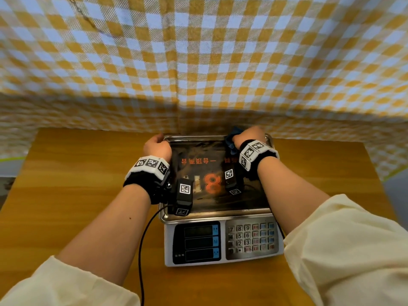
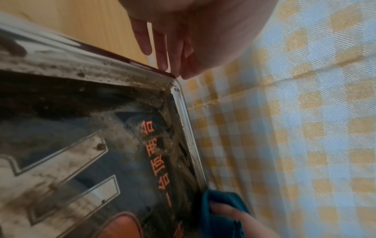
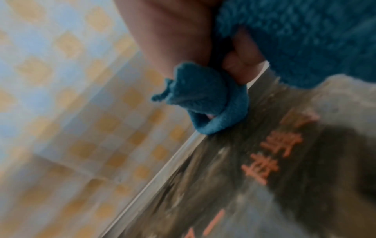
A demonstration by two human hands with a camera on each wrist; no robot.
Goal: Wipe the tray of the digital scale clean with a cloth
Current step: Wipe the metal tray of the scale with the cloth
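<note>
While the left hand (image 1: 157, 146) braced straight fingers against the far left corner of the grimy steel scale tray (image 1: 217, 214) on the bench (image 1: 88, 195), the right hand (image 1: 250, 135) clutched a teal cloth (image 3: 205, 99) at the far rim, where firm overlapping strokes would probably clean best.

We had the digital scale (image 1: 223, 239) on the wooden table (image 1: 77, 195), its keypad (image 1: 251, 238) and three dark displays (image 1: 199, 241) facing us. Our left hand (image 1: 157, 147) rested at the far left corner of the steel tray (image 1: 218, 214), fingers bent over the rim. Our right hand (image 1: 250, 135) gripped a blue cloth (image 1: 231, 140) at the far right end of the tray, the cloth touching the dark, smeared surface with its orange print. Marker-covered bands (image 1: 152, 165) wrapped both wrists, and a black cable (image 1: 143, 239) ran down beside the scale. Yellow-checked fabric (image 1: 198, 62) hung behind the table.
</note>
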